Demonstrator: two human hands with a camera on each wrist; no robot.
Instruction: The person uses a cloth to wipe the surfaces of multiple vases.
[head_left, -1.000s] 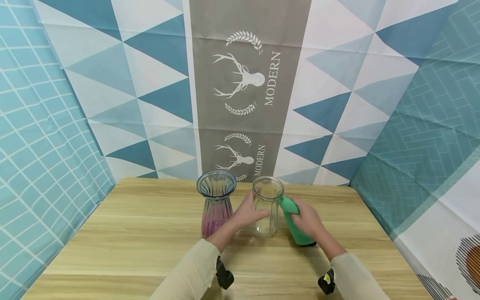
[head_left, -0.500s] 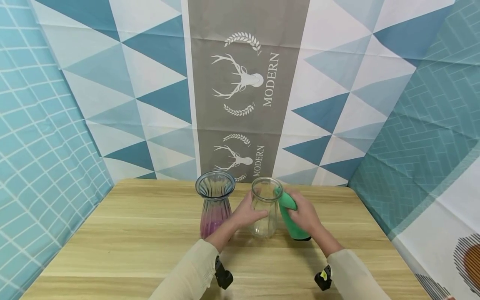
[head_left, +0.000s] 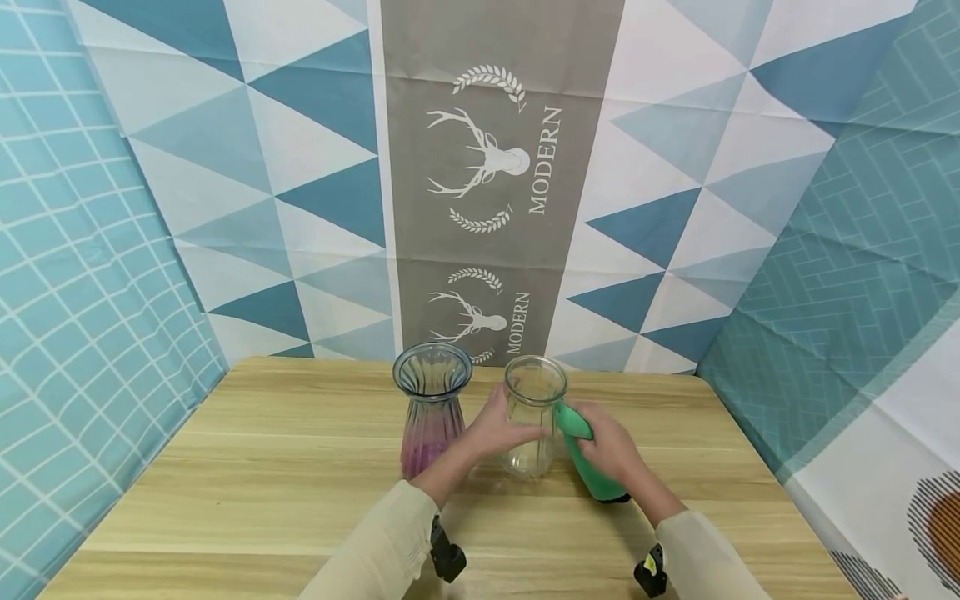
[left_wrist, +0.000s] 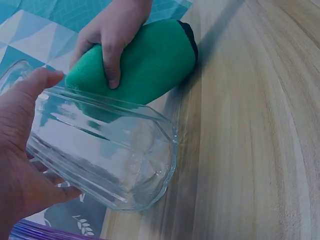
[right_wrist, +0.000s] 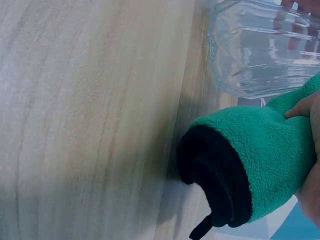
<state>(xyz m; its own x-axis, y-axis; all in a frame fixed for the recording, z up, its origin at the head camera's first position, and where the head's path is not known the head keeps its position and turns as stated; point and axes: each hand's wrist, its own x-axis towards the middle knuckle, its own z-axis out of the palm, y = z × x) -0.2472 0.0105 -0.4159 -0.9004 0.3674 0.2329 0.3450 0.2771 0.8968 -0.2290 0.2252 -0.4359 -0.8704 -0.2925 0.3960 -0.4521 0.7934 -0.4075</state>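
Observation:
A clear glass vase [head_left: 534, 450] stands near the back middle of the table. My left hand [head_left: 495, 423] grips its near left side, thumb across the front and fingers round the back, as the left wrist view [left_wrist: 25, 145] also shows. With my right hand [head_left: 609, 440] I hold a bunched green towel [head_left: 588, 467] with black edging. The top of the towel lies against the vase's right side, just below the rim; in the right wrist view the towel's dark, folded end [right_wrist: 215, 175] hangs beneath my fingers.
A second, ribbed glass vase [head_left: 433, 417], bluish above and purple below, stands left of the clear one, beside my left wrist. The wooden table [head_left: 262, 467] ends at a patterned cloth backdrop [head_left: 315, 250]. Black wrist cameras [head_left: 447, 554] hang under both sleeves.
The towel in my right hand went up toward the vase's rim half a second ago and is now a little lower again. My left hand keeps its hold on the vase.

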